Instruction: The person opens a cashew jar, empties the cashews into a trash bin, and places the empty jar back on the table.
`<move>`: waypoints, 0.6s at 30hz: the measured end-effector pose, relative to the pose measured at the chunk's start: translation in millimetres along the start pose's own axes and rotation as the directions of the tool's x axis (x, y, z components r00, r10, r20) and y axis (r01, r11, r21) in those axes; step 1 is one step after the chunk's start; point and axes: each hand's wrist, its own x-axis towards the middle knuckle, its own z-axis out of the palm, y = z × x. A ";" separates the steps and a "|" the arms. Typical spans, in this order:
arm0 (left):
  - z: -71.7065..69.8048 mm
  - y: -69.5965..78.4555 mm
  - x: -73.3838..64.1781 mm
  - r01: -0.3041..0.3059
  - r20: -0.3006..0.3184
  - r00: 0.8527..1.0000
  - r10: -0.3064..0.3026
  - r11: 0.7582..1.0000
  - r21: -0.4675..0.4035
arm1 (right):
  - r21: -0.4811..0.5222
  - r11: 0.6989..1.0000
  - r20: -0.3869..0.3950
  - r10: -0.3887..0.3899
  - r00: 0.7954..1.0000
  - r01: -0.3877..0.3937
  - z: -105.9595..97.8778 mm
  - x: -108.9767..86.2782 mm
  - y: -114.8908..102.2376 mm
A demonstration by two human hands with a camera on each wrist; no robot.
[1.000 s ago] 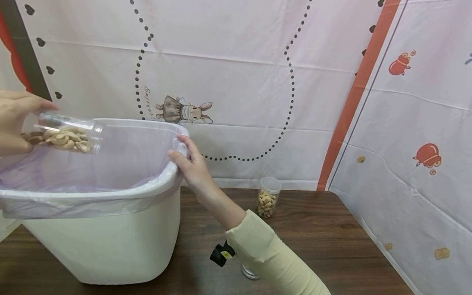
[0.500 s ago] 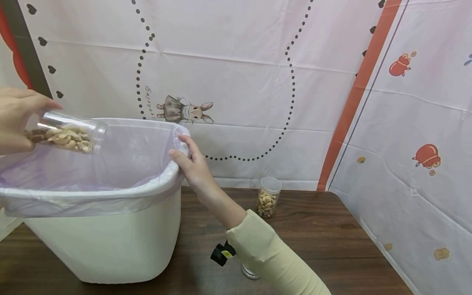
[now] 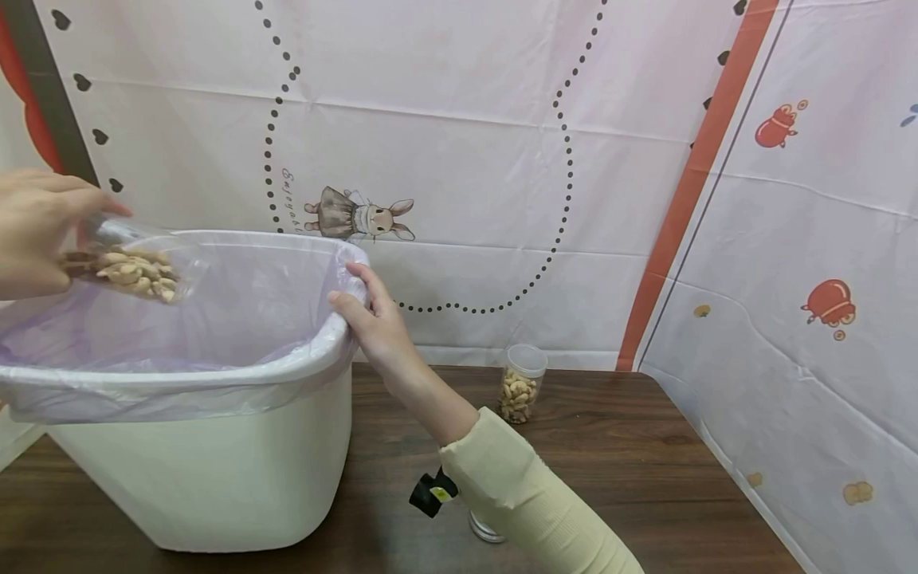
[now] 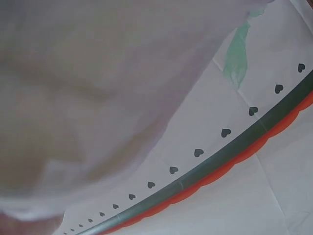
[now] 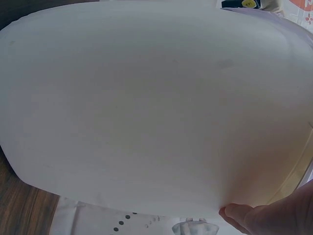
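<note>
In the head view my left hand (image 3: 36, 231) holds a clear plastic jar (image 3: 188, 267) lying on its side over the bin. Cashews (image 3: 132, 273) lie inside it, and its mouth, blurred, points right and a little down. A white trash bin (image 3: 208, 486) with a pale purple liner (image 3: 237, 307) stands below. My right hand (image 3: 380, 323) grips the bin's right rim, thumb on the inner side. In the right wrist view the bin wall (image 5: 146, 107) fills the picture, with fingers (image 5: 274, 213) at lower right. Blurred pale plastic covers much of the left wrist view.
A second clear jar of cashews (image 3: 518, 387) stands upright near the back of the dark wooden table (image 3: 617, 470). A round, shiny object (image 3: 486, 529) is partly hidden by my right sleeve (image 3: 531, 486). Printed cloth (image 3: 459, 159) hangs behind the table and on the right.
The jar and my left hand have shifted slightly right, and the jar's mouth tips a bit lower. The cashews have slid slightly toward the mouth. My right hand stays on the rim.
</note>
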 end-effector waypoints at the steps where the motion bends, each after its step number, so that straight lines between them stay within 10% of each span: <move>1: -0.1 -0.1 0.6 -0.003 0.006 1.000 0.003 1.000 0.000 | 0.000 1.000 0.001 0.000 1.000 0.000 0.0 -0.2 -0.1; 18: -12.8 25.8 10.3 0.039 0.147 0.988 -0.045 0.998 0.039 | 0.007 1.000 0.010 0.006 1.000 -0.006 -1.0 -0.1 0.4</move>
